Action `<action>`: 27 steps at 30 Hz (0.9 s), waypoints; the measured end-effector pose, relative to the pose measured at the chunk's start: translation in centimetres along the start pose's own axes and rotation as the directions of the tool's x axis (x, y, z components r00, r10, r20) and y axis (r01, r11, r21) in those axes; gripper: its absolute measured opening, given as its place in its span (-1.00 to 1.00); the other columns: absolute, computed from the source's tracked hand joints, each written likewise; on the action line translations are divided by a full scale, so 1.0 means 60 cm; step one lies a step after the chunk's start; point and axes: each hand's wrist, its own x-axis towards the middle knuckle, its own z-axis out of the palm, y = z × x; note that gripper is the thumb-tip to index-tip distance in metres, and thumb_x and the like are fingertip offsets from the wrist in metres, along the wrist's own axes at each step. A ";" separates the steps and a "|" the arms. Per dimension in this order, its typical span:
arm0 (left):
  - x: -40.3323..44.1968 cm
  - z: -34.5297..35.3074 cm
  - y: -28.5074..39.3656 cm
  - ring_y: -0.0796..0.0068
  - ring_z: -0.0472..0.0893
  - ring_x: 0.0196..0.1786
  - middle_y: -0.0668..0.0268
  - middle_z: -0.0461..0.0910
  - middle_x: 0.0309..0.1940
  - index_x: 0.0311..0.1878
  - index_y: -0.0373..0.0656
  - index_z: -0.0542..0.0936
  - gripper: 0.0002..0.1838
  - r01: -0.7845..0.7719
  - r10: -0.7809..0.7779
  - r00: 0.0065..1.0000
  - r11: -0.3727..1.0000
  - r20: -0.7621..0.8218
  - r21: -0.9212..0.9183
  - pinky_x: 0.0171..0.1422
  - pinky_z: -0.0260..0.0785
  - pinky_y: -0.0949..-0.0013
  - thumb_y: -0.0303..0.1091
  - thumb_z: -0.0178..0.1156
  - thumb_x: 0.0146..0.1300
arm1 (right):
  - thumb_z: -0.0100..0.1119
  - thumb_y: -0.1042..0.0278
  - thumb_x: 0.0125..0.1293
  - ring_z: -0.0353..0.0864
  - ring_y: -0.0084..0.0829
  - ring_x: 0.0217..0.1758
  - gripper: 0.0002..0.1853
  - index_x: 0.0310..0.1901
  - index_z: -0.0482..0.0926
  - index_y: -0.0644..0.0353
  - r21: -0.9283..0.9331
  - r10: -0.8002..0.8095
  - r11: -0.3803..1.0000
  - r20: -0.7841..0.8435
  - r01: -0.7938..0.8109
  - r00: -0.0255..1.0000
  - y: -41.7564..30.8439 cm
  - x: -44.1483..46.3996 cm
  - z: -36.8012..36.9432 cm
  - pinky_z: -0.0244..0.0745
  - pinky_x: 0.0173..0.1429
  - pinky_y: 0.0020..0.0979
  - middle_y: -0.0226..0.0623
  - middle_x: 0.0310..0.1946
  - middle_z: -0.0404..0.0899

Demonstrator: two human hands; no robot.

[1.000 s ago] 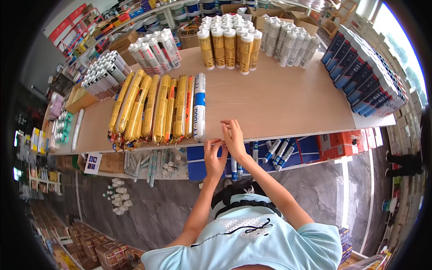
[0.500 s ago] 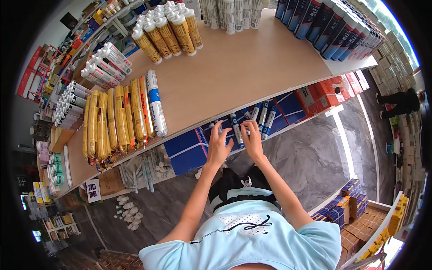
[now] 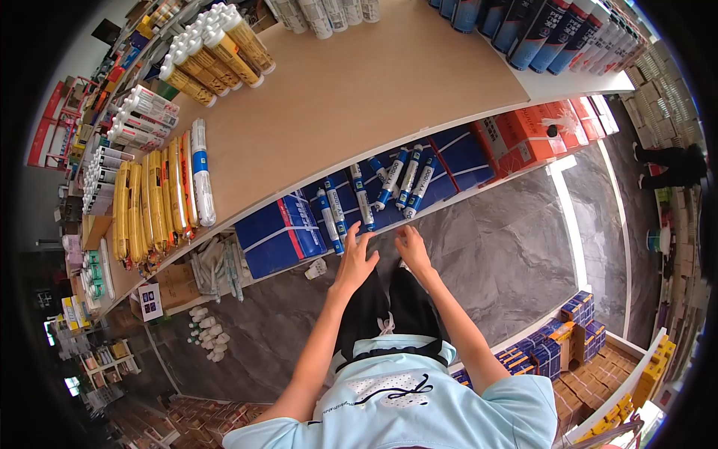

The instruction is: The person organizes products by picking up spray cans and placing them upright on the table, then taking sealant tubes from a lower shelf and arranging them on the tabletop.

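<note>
My left hand (image 3: 354, 260) has its fingers apart and nothing in it, just below the lower end of a white and blue tube (image 3: 362, 196). To its right, my right hand (image 3: 413, 251) is empty too, fingers spread and slightly curved. Several more white and blue tubes (image 3: 390, 178) lie on blue boxes (image 3: 271, 241) on the shelf under the tabletop. On the tabletop (image 3: 336, 90), a single white and blue tube (image 3: 200, 176) lies beside a row of yellow tubes (image 3: 155, 198).
Gold cartridges (image 3: 224, 56) and dark blue cans (image 3: 535, 37) stand at the table's far edge. Orange boxes (image 3: 516, 138) sit on the lower shelf at right. A person in dark clothes (image 3: 673, 166) is at far right. Small boxes (image 3: 550, 359) are stacked at lower right.
Both hands have moved from the tabletop's front edge down to the front of the lower shelf and spread apart. The view has shifted, showing more of the shelf and its tubes.
</note>
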 end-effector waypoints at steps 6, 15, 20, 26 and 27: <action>0.028 0.075 -0.006 -0.19 0.25 0.37 -0.11 0.17 0.32 0.12 -0.20 0.44 -0.52 0.016 -0.014 0.984 1.000 0.179 -0.010 0.38 0.23 0.01 -0.47 0.30 0.08 | 0.13 0.43 0.23 0.57 -0.02 -0.02 -0.76 -0.10 0.48 0.35 0.131 0.161 0.980 -0.062 -0.152 0.985 0.052 -0.007 -0.074 0.51 0.04 -0.19 0.02 -0.12 0.54; 0.130 0.240 -0.058 -0.15 0.29 0.34 -0.07 0.22 0.28 0.07 -0.22 0.47 -0.57 -0.064 0.070 0.930 0.998 0.361 -0.028 0.37 0.25 0.04 -0.48 0.28 0.09 | 0.11 0.42 0.24 0.55 -0.02 0.02 -0.75 -0.07 0.49 0.32 -0.132 0.263 0.955 -0.043 -0.266 0.964 0.195 -0.018 -0.104 0.48 0.06 -0.16 0.03 -0.10 0.54; 0.159 0.331 -0.146 -0.08 0.42 0.21 0.00 0.38 0.14 0.06 -0.21 0.47 -0.56 -0.043 0.061 0.946 0.997 0.320 -0.063 0.28 0.33 0.10 -0.42 0.32 0.07 | 0.10 0.41 0.25 0.53 0.07 -0.06 -0.80 -0.15 0.47 0.34 -0.066 0.294 0.952 -0.081 -0.300 0.952 0.291 0.004 -0.046 0.45 0.05 -0.10 0.06 -0.19 0.52; 0.192 0.422 -0.243 0.09 0.54 0.13 0.02 0.52 0.03 0.08 -0.29 0.49 -0.52 0.138 -0.116 0.943 0.989 0.311 -0.050 0.22 0.39 0.23 -0.38 0.33 0.07 | 0.10 0.42 0.22 0.56 0.07 -0.11 -0.83 -0.22 0.49 0.34 -0.002 0.352 0.936 0.004 -0.352 0.936 0.377 0.054 0.034 0.47 0.01 -0.10 0.06 -0.25 0.55; 0.196 0.446 -0.272 0.09 0.54 0.13 0.02 0.52 0.03 0.08 -0.29 0.49 -0.52 0.147 -0.125 0.939 0.988 0.319 -0.046 0.22 0.39 0.23 -0.38 0.33 0.07 | 0.10 0.42 0.22 0.56 0.07 -0.10 -0.83 -0.22 0.49 0.34 -0.034 0.345 0.938 0.032 -0.344 0.938 0.388 0.062 0.043 0.47 0.01 -0.11 0.06 -0.25 0.56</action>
